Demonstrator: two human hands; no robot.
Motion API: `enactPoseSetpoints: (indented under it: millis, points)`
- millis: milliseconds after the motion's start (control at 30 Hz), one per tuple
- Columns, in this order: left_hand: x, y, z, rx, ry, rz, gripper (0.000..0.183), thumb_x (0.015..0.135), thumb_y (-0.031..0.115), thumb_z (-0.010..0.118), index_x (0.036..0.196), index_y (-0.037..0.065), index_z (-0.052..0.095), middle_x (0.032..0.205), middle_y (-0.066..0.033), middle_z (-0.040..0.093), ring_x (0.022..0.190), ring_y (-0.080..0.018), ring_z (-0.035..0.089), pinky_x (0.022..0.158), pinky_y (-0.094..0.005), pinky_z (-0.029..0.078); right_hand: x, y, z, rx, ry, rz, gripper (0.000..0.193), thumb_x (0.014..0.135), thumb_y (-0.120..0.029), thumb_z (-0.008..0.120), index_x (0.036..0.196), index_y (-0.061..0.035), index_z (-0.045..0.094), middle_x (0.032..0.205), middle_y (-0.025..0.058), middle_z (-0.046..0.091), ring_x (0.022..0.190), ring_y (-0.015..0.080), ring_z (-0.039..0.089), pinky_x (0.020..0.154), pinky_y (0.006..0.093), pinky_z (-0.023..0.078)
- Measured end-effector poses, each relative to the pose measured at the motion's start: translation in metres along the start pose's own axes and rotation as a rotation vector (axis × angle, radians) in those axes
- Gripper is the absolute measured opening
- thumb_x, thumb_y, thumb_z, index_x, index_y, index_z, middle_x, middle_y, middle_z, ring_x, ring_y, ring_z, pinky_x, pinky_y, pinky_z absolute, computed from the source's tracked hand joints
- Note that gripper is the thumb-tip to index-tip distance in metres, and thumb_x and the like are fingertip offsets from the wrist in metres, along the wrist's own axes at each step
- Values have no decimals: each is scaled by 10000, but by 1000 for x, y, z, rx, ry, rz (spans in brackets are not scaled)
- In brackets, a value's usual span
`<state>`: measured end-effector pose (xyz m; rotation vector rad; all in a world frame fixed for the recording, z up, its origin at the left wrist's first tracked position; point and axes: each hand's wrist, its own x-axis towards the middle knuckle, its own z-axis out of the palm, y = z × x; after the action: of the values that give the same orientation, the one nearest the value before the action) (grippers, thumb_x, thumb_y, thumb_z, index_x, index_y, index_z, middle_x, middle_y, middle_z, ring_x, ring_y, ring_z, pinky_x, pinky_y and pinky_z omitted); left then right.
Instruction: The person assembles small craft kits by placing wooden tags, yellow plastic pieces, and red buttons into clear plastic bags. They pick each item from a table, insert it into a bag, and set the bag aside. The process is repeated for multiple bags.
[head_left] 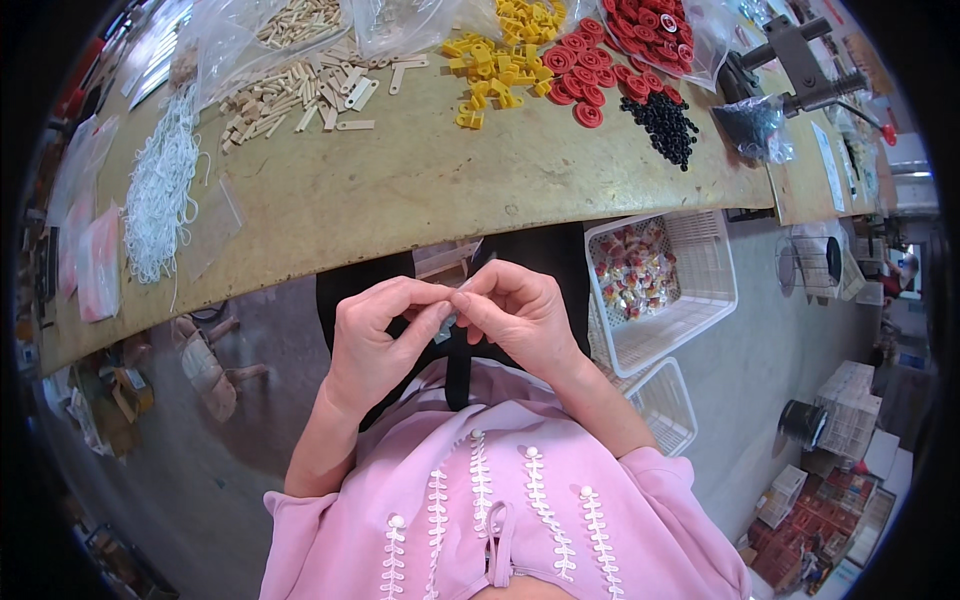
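Note:
Above my lap, just off the bench's near edge, my left hand (380,325) and my right hand (522,312) meet fingertip to fingertip. Each one pinches thumb against forefinger, and whatever lies in the pinch is too small to make out. A small bluish-grey thing (444,328) shows just under the left fingertips; its kind is unclear. Across the bench (400,200) lie loose parts: wooden pieces (290,100), yellow plastic parts (490,75), red discs (583,70) and small black rings (662,127). A tangle of white string (162,190) sits at the left.
Right of my legs stands a white plastic basket (705,290) holding small wrapped pieces (640,265), with another white basket (672,400) nearer. A dark metal hand press (795,65) is fixed at the bench's far right. Clear and pink plastic bags (97,265) lie far left.

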<state>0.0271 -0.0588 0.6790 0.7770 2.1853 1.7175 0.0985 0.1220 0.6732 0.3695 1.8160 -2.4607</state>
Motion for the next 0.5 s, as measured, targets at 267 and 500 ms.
enactPoseSetpoints:
  millis: [267, 500]
  points:
    - [0, -1, 12, 334, 154, 129, 154, 822, -58, 760, 932, 45, 729, 730, -84, 683, 629, -227, 687, 575, -311, 533, -1, 9, -7, -306, -32, -27, 172, 982, -6, 674, 836, -39, 591, 775, -11, 672, 643, 32, 624, 564, 214, 516]
    - [2, -7, -1, 382, 26, 439, 158, 821, 10, 752, 954, 87, 716, 727, -80, 668, 629, -275, 671, 572, -365, 536, 0, -7, 1, 49, 45, 199, 144, 989, -63, 640, 847, -51, 619, 685, 32, 643, 569, 104, 626, 523, 242, 489]
